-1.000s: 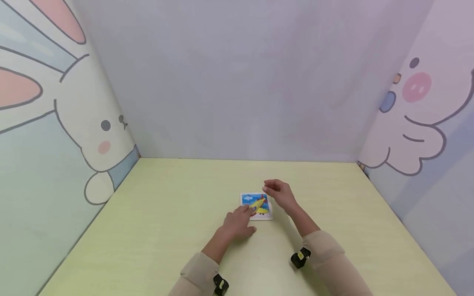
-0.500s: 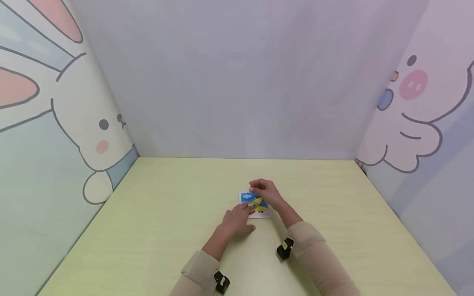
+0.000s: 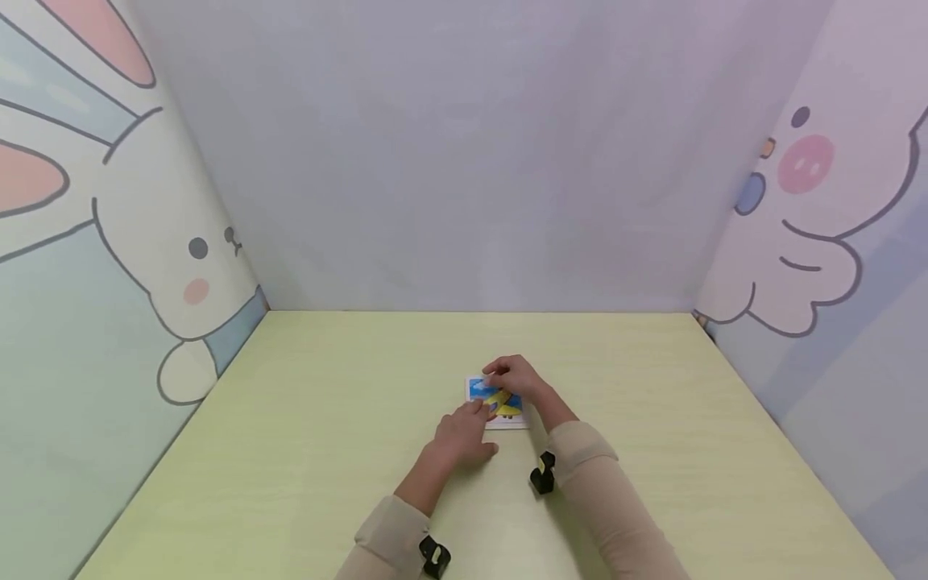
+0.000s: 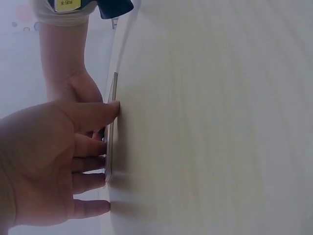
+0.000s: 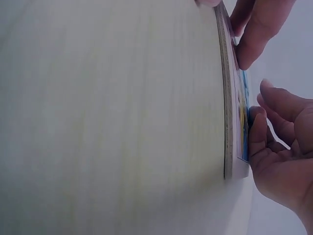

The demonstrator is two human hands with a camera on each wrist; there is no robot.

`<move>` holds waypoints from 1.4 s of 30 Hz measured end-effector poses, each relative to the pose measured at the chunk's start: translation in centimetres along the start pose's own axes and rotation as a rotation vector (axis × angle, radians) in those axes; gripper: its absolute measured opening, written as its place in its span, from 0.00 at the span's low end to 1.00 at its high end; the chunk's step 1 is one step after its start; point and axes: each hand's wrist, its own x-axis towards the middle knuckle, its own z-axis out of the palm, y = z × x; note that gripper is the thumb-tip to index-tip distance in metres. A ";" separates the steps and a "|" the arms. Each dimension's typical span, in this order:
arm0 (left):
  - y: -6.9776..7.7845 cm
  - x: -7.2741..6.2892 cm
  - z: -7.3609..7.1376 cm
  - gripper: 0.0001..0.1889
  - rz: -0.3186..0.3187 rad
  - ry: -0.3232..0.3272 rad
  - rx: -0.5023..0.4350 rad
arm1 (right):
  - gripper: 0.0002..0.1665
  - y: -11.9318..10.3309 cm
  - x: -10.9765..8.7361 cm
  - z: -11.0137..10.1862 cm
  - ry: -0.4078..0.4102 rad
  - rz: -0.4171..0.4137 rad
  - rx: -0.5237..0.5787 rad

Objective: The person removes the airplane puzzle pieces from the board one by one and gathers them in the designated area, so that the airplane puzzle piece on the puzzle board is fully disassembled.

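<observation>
A small flat picture board [image 3: 477,389], showing a yellow aeroplane on blue sky inside a white border, lies on the table. My left hand [image 3: 460,435] rests over its lower left corner. The fingertips touch the board and the thumb is stretched out beside its near edge. My right hand [image 3: 520,380] reaches over the upper right part, with its fingers bent and the tips close over the picture. In the right wrist view, one bent digit of my right hand [image 5: 283,142] meets the picture face, beside a small dark spot. Both hands cover parts of the picture.
The pale yellow table [image 3: 348,379] stretches out around the board. Behind it stands a plain lilac wall [image 3: 464,161]. Side panels carry a drawn rabbit [image 3: 167,242] at left and a drawn pig [image 3: 812,177] at right. Each wrist wears a black camera [image 3: 435,556].
My right hand has moved left from beside the board's right edge to over its upper right part. The left hand has stayed on the lower left corner.
</observation>
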 end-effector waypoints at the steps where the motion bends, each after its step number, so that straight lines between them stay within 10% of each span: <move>1: 0.0 0.0 0.0 0.37 -0.004 -0.002 0.002 | 0.14 -0.1 0.1 0.2 -0.001 0.008 -0.008; 19: -0.6 -0.4 -0.5 0.37 0.008 0.000 -0.054 | 0.09 -1.9 0.3 1.8 -0.012 0.044 -0.189; 42: -0.1 -0.3 -0.4 0.36 -0.001 -0.003 -0.025 | 0.10 -0.7 -0.2 1.3 0.159 0.090 0.137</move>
